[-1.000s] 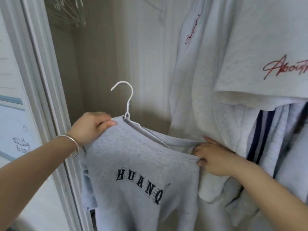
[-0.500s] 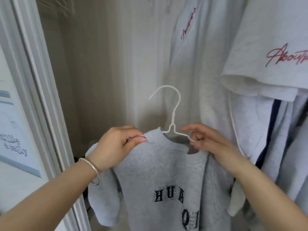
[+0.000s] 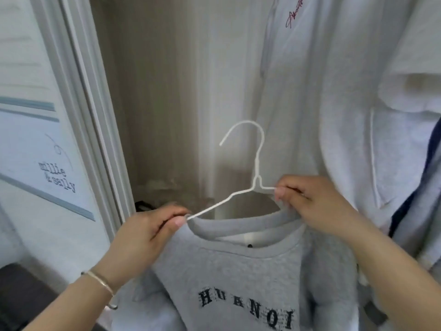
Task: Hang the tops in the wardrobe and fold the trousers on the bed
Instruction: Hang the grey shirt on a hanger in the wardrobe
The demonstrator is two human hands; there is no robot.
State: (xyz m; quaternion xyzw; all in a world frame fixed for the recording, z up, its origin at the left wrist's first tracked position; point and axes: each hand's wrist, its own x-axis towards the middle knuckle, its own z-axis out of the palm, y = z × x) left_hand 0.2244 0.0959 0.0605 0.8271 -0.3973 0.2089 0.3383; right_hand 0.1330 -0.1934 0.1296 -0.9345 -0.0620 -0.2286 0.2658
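Head view: both hands, left hand (image 3: 145, 232) and right hand (image 3: 317, 206), pinch hanger (image 3: 256, 185).

Both forearms were bare, with no sleeves reaching into view. A thin, pale metal bangle (image 3: 101, 281) circled the left wrist, hanging loosely below the left hand (image 3: 145, 232). The right hand (image 3: 317, 206) wore nothing

Soft, even daylight, no glare; wardrobe interior dim; slight blur, wide-angle bending at edges.
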